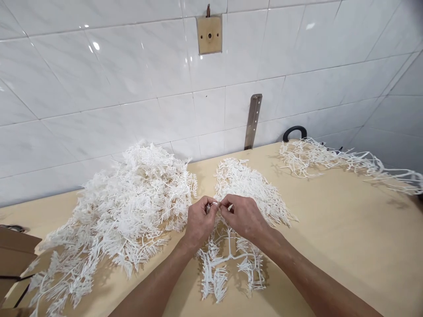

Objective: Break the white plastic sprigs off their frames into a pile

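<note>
While both hands meet above the bench (346, 229), the left hand (200, 220) and right hand (243, 216) pinch the top of a white plastic sprue (228, 259), fingertips closed on it. Branching and comb-like, it hangs down between the wrists. A large white heap (132, 207) lies left, a smaller pile (251, 185) just behind.

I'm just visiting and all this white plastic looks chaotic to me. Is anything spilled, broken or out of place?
Nothing looks damaged or spilled. The big pile sprawls loosely, and the stripped strands trail toward the table's right edge. Both hands pinch one sprig.
</note>
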Demonstrator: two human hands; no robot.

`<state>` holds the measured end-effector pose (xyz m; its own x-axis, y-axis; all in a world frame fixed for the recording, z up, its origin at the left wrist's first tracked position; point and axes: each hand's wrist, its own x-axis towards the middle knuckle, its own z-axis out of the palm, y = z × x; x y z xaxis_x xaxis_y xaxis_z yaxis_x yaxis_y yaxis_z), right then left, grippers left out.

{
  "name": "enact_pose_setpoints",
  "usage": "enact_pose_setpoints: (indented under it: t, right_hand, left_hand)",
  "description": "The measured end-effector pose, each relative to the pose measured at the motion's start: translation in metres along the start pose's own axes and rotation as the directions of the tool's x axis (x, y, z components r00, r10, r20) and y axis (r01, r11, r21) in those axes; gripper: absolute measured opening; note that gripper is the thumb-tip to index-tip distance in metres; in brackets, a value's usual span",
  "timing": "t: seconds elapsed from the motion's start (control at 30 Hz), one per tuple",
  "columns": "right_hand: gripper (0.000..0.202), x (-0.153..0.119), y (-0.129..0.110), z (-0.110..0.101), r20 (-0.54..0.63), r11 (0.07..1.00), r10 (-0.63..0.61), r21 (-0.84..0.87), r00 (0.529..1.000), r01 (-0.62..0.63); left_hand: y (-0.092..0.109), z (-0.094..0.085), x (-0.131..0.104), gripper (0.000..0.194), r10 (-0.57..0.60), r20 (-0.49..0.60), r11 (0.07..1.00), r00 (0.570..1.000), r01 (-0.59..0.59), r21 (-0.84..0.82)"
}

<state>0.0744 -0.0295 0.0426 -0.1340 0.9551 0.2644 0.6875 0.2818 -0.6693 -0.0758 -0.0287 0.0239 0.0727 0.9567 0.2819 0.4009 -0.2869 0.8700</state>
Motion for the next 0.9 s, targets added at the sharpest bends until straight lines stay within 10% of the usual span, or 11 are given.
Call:
enact_pose_setpoints:
  t: [0.27,0.4,0.57,0.9]
  right_hand:
    - [0.013,0.006,0.000,-0.006,0.065,0.948,0.270,0.156,0.961,-0.277]
    - [0.009,0.011,0.010,-0.015,-0.032,0.937,0.281,0.224,0.959,-0.267]
    - [0.018,0.014,0.020,-0.025,-0.029,0.908,0.274,0.336,0.961,-0.249]
    - [0.033,0.009,0.013,-0.022,0.084,0.957,0.102,0.263,0.991,-0.121]
  left_hand:
    - [0.004,-0.001,-0.006,0.016,0.371,-0.083,0.923,0.925,-0.357,0.142]
    - [0.009,-0.005,0.000,0.023,0.039,-0.006,0.996,0.999,-0.039,-0.084]
    - [0.008,-0.009,0.011,0.036,-0.304,0.185,0.889,0.934,0.348,-0.296]
    - [0.009,-0.009,0.012,0.037,-0.324,0.225,0.834,0.919,0.389,-0.391]
